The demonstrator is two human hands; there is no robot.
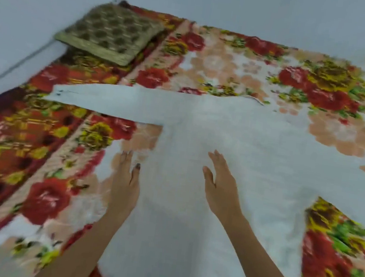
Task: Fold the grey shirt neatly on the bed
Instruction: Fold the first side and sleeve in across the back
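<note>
Grey shirt (232,159) lies spread flat on the floral bed (300,84), one sleeve stretched out left, no fold made yet. Both hands are open and flat: left hand (126,182) at its side edge, right hand (221,185) mid-body, smoothing, apparently.

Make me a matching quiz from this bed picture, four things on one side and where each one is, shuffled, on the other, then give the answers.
Things:
1. grey shirt
2. cushion
3. left hand
4. right hand

Places:
A. flat on the middle of the shirt's body
B. far left corner of the bed
C. spread out flat across the floral blanket, sleeves out to both sides
D. at the shirt's left edge, below the sleeve

Pairs: 1-C, 2-B, 3-D, 4-A
</note>
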